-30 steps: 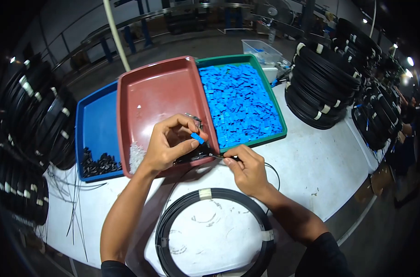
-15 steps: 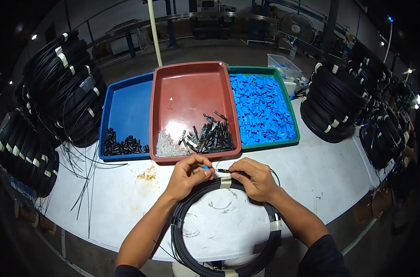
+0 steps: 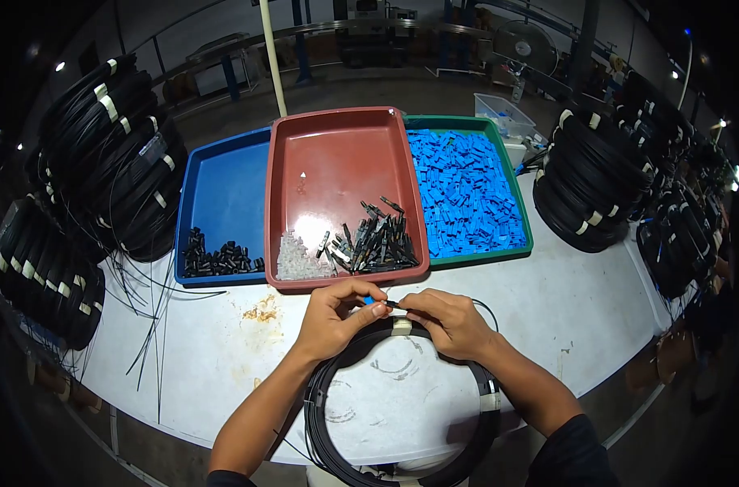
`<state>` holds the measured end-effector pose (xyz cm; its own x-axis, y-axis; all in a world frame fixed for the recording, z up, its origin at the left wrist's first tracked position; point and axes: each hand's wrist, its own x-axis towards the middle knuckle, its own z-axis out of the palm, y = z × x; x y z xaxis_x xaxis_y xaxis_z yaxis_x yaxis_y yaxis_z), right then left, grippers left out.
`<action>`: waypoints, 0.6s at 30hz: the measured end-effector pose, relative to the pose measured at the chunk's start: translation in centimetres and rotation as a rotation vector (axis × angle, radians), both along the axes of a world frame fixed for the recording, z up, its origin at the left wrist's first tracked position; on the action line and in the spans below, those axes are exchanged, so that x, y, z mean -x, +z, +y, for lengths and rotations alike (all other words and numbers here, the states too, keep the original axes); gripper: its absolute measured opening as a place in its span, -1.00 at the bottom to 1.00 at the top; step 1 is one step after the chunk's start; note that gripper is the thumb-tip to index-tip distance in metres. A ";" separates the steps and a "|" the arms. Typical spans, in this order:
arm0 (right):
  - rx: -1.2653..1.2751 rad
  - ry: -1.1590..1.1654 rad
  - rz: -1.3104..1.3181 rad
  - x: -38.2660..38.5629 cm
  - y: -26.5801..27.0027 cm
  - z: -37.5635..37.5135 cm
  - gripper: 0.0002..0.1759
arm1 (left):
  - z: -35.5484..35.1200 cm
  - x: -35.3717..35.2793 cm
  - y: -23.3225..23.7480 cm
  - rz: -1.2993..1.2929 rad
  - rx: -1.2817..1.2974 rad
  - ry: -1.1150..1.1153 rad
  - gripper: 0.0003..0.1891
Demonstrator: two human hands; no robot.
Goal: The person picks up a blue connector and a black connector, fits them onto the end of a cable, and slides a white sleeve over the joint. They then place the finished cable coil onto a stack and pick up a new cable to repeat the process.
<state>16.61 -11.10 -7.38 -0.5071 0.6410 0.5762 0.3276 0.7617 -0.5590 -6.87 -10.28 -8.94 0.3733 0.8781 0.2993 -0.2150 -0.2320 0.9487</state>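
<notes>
Just below the red tray point(image 3: 349, 174), above the counter point(image 3: 199, 341), the left hand point(image 3: 334, 322) pinches a small blue piece point(image 3: 369, 300) against the black connector point(image 3: 397, 305) that the right hand point(image 3: 448, 323) grips by its fingertips.

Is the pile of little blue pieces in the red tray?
No, the blue pieces fill the green tray, to the right of the red tray.
</notes>
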 end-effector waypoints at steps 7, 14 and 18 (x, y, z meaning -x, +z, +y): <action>0.055 -0.046 0.040 0.1 0.0 -0.2 -0.74 | -0.7 -1.8 1.1 0.361 -0.409 0.366 -0.84; 0.111 -0.035 0.005 -0.1 0.2 -0.3 -0.74 | -0.6 -1.8 1.1 0.376 -0.541 0.411 -0.85; 0.102 -0.038 0.008 -0.1 0.2 -0.4 -0.74 | -0.5 -1.7 0.7 0.332 -0.467 0.387 -0.84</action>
<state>16.74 -11.46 -7.17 -0.4768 0.7151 0.5112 0.3505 0.6880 -0.6355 -5.17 -10.77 -8.27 0.1965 0.7733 0.6029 0.2501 -0.6341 0.7317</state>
